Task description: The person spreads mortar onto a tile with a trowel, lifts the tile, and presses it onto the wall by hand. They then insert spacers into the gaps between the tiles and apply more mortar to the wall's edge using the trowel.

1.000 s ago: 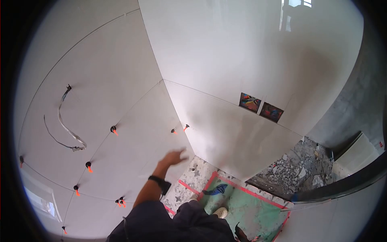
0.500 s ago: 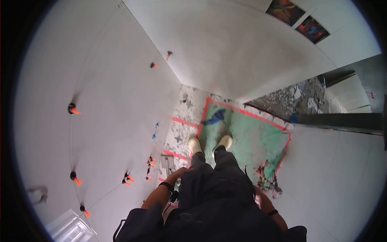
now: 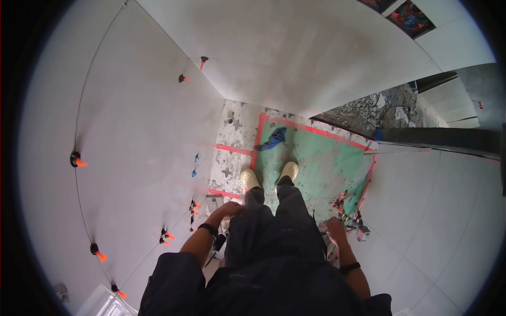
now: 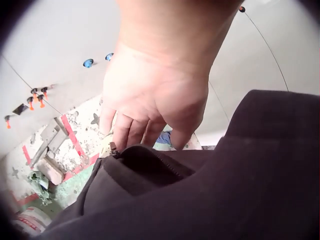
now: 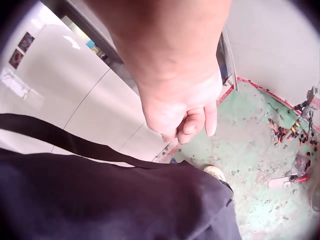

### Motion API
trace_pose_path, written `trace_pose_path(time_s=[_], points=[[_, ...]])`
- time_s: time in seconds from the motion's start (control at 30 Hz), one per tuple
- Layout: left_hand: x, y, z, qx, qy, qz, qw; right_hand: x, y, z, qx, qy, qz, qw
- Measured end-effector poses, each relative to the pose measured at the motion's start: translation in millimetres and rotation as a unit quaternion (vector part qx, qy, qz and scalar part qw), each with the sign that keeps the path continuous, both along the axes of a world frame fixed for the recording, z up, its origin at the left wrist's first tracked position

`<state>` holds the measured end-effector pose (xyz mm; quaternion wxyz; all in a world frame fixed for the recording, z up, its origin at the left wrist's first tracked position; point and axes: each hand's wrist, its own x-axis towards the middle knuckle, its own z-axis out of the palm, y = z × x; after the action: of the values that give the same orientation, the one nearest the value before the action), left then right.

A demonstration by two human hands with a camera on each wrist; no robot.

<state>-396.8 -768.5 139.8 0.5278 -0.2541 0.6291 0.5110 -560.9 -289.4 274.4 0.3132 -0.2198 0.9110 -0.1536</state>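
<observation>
Quietly, both hands are hanging at the sides of a person in dark trousers (image 3: 292,203), and we are seeing nothing held in either. The left hand (image 4: 155,100) is lying by a gaping zipped pocket (image 4: 167,165), fingers loose and pointing down; cloth is hiding their tips, so we are unable to tell whether they are touching it. The right hand (image 5: 185,107) is hanging beside the clothing, fingers relaxed and slightly bent. We are judging this to be a pose of rest, the arms simply following the body's line.

On the left wall (image 3: 137,116), black-and-orange knobs (image 3: 75,159) are sitting along the panel joints, probably holding neighbouring edges flush. Pink tape (image 3: 260,129) is bordering a green sheet (image 3: 316,158), likely pinning it flat and shielding the floor.

Pale shoes (image 3: 289,171) are standing by the sheet's taped left border, a crumpled blue cloth (image 3: 275,138) lying just ahead. To the right, a heap of loose knobs and tools (image 3: 342,208) is crowding the floor, and we are counting it a trip hazard. Beyond the sheet, rubble (image 3: 369,110) is spreading, and a dark beam (image 3: 437,142) is barring the way on the right.
</observation>
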Motion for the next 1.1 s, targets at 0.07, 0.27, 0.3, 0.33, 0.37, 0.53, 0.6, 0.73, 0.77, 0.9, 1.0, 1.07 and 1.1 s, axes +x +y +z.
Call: trace_pose_path(time_s=[0.07, 0.27, 0.3, 0.33, 0.37, 0.53, 0.6, 0.73, 0.77, 0.9, 1.0, 1.07, 1.1], points=[[-3, -8, 19, -0.002, 0.141, -0.055, 0.988, -10, -11, -5, -0.003, -0.044, -0.198, 0.979], [37, 52, -18, 0.015, 0.132, -0.038, 0.990, -73, -79, -23, 0.023, -0.032, -0.158, 0.987], [55, 65, -42, 0.025, 0.145, -0.018, 0.989, -90, -95, -42, 0.033, -0.037, -0.125, 0.991], [48, 67, -25, 0.003, 0.113, -0.016, 0.993, -111, -113, -68, 0.042, -0.042, -0.093, 0.994], [45, 68, -25, -0.019, 0.102, -0.024, 0.994, -131, -134, -101, 0.012, -0.029, -0.082, 0.996], [19, 65, -59, -0.214, 0.185, 0.082, 0.956, -232, -242, -362, -0.071, 0.064, 0.040, 0.995], [22, 57, -86, -0.280, 0.149, 0.118, 0.941, -277, -295, -459, -0.086, 0.114, 0.074, 0.987], [5, 29, -105, -0.328, 0.264, 0.190, 0.887, -346, -385, -620, -0.092, 0.186, 0.077, 0.975], [1, 25, -109, -0.344, 0.253, 0.182, 0.886, -357, -399, -650, -0.091, 0.185, 0.082, 0.975], [6, 18, -131, -0.389, 0.258, 0.189, 0.864, -379, -424, -717, -0.022, 0.192, 0.109, 0.975], [11, 17, -139, -0.411, 0.266, 0.189, 0.851, -382, -432, -728, -0.008, 0.221, 0.138, 0.965], [11, 15, -142, -0.415, 0.262, 0.190, 0.850, -379, -434, -730, -0.018, 0.244, 0.140, 0.959], [9, 15, -142, -0.416, 0.264, 0.188, 0.849, -378, -435, -732, -0.009, 0.252, 0.133, 0.959]])
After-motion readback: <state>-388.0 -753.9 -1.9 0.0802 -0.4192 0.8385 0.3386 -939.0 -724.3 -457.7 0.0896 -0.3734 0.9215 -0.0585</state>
